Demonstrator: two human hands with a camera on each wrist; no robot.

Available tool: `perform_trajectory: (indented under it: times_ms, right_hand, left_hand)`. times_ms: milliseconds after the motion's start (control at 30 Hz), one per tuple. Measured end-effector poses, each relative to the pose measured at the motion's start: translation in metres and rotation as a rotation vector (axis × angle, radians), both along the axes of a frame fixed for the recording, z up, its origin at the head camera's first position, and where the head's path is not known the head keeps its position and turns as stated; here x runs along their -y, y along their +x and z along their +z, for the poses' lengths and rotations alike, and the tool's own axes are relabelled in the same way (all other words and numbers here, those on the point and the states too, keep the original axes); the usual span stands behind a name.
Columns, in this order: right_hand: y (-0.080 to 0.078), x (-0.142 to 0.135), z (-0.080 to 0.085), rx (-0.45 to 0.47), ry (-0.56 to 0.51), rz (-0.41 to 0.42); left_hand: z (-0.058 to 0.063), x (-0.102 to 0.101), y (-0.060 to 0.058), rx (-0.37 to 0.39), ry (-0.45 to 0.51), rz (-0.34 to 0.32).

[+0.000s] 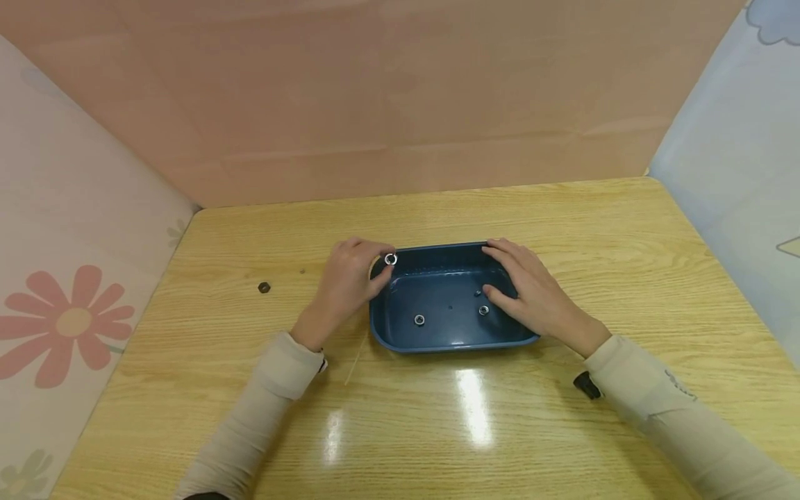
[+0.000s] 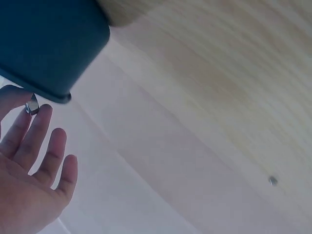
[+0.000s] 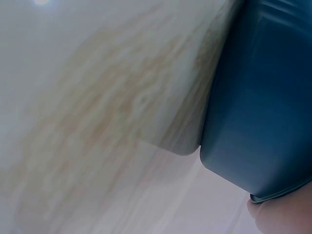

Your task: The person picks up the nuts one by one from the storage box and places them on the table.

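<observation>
A shiny silver nut (image 1: 390,259) is pinched between the thumb and index finger of my left hand (image 1: 344,278), over the left end of a dark blue tray (image 1: 453,347). In the left wrist view the nut (image 2: 32,105) shows edge-on near the tray's rim, the other fingers spread. My right hand (image 1: 531,295) rests over the tray's right end, its fingers on the far rim and its thumb extended inside. On the tray floor lie a silver nut (image 1: 419,320) toward the left, another silver nut (image 1: 484,310) near the right thumb, and a smaller nut (image 1: 478,293) beside it.
A dark hex nut (image 1: 264,287) lies on the wooden table (image 1: 400,430) left of the tray, with a tiny piece (image 1: 303,271) near it. A thin pale stick (image 1: 356,357) lies by the tray's front left corner. A black object (image 1: 587,384) shows beside the right sleeve.
</observation>
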State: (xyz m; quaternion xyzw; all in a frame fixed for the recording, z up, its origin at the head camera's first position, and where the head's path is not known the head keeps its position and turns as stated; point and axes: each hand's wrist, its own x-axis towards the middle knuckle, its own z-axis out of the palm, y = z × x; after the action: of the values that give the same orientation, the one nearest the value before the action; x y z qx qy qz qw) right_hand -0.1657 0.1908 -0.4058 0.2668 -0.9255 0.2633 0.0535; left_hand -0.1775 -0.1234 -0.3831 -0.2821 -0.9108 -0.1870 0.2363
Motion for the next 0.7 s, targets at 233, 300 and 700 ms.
perform_trajectory:
  times_ms: [233, 300, 700]
  right_hand:
    - [0.000, 0.000, 0.001, 0.006, 0.002, -0.006]
    - [0.000, 0.000, 0.001, 0.005, 0.001, -0.008]
    - [-0.001, 0.000, 0.000, 0.008, 0.002, -0.007]
  left_hand:
    - [0.004, 0.013, -0.008, -0.062, 0.036, 0.049]
    - [0.005, 0.017, -0.010, -0.068, 0.043, 0.059]
    - [0.006, 0.042, -0.024, -0.064, 0.044, 0.159]
